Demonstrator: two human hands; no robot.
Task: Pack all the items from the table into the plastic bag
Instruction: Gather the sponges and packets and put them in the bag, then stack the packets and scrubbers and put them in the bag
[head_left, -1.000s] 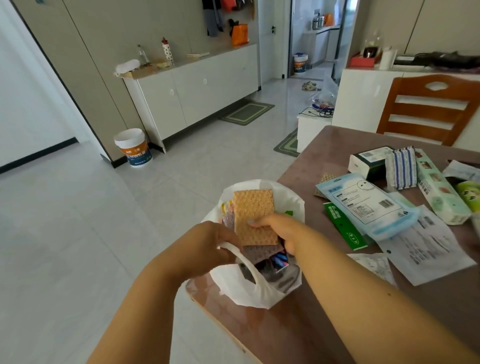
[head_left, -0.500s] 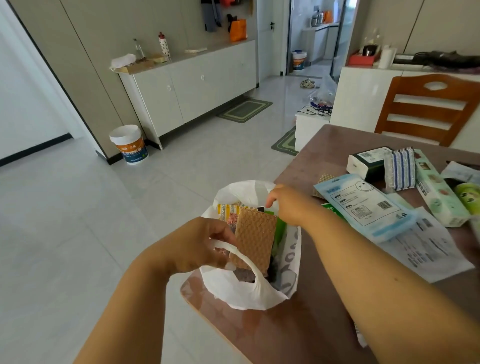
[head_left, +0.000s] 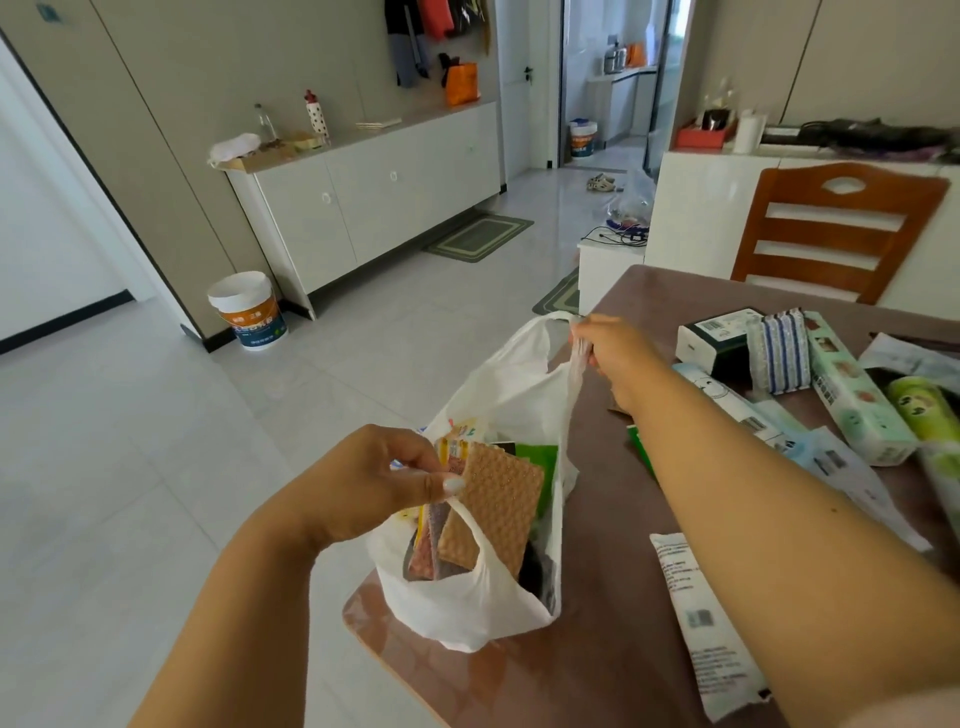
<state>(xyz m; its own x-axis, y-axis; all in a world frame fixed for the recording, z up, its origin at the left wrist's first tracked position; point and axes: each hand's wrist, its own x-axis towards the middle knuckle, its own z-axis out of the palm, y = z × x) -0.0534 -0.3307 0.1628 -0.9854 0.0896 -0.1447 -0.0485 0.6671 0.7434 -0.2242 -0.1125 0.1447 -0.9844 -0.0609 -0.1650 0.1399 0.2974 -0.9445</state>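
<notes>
Nearest, at seven o'clock, the left hand pinches the near handle of the white plastic bag, which sits on the table corner. At one o'clock the outstretched right hand grips the far handle, apparently stretching the mouth wide so the textured tan pad settles inside. Beyond, boxes and packets wait unpacked.

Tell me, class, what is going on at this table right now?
A person is packing items into a white plastic bag at the table's corner. The left hand grips the near handle; the right hand pulls the far handle up, holding the bag open. A tan sponge pad already stands inside among other packets. Several items remain on the table, including a striped sponge pack and a long tissue pack.
</notes>
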